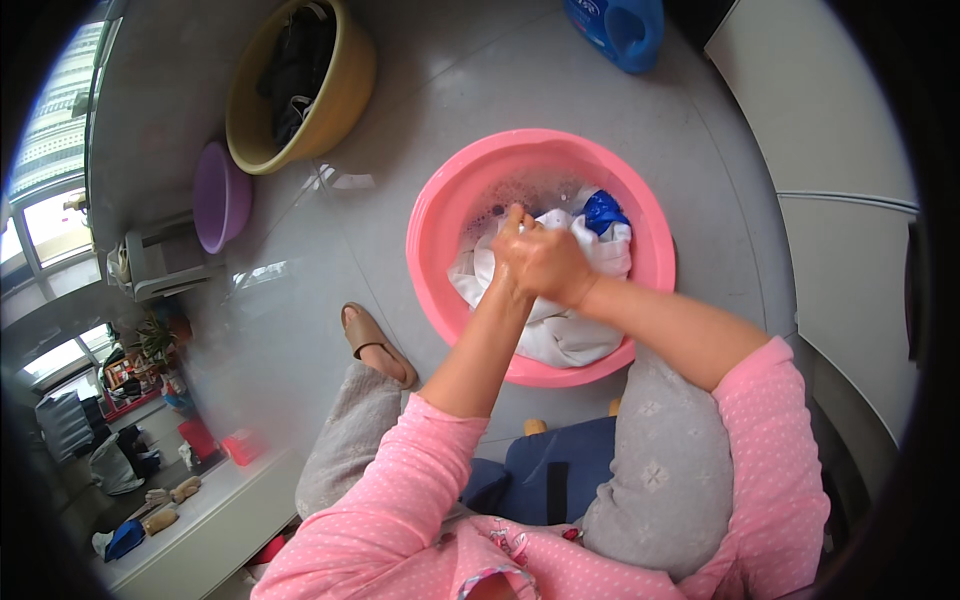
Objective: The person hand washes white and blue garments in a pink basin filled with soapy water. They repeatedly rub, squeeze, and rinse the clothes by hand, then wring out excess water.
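A pink plastic basin (431, 247) holds soapy water with foam (517, 196) and a soaked white garment (574, 334). A blue patch of fabric (604, 212) shows at the garment's far right. My left hand (513, 251) and my right hand (561, 264) are pressed together above the middle of the basin, fingers curled tightly. White cloth bunches under and around both hands, and they grip a fold of it. The fingers overlap, so most of the gripped cloth is hidden.
A yellow tub (352, 90) with dark clothes (300, 75) and a purple basin (223, 199) stand at far left. A blue detergent bottle (626, 34) is beyond the basin. A white cabinet (840, 135) borders the right. A blue padded stool (559, 457) is beneath me.
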`<state>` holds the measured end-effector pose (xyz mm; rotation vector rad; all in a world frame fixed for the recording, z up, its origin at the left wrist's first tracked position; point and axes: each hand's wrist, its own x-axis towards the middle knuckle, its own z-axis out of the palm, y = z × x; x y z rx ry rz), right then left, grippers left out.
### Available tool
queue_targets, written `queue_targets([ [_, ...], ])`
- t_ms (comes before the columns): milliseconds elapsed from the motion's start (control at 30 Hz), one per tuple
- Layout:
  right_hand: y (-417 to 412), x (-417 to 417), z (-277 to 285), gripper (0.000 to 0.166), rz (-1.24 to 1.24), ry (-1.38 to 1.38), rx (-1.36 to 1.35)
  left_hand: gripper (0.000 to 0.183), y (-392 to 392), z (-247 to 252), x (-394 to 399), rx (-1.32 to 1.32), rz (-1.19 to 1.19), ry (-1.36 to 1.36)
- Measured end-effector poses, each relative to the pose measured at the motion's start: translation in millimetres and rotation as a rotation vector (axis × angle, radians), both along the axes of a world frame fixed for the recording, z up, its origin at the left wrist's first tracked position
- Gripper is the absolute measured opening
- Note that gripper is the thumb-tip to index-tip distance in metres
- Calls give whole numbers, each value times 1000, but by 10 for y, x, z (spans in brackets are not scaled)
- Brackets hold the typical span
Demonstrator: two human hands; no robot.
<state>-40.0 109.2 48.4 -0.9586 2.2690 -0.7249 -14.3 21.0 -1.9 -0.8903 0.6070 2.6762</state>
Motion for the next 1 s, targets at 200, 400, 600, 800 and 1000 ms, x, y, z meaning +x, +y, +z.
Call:
queue_targets([
  [200, 32, -8, -193, 26, -357, 255, -439, 27, -15, -59, -68, 349, -83, 338],
  [400, 201, -392, -494, 36, -455, 125, -196, 22, 373, 394, -93, -267, 83, -340],
  [600, 168, -465, -641, 38, -388, 294, -258, 32, 177, 370, -51, -361, -82, -213],
  [800, 206, -554, -581, 46, -499, -376, -377, 45, -187, 528, -39, -405, 211, -392],
  [1000, 541, -670, -585, 37, -33, -492, -260, 39, -873, 458, 23, -933, -334, -200],
])
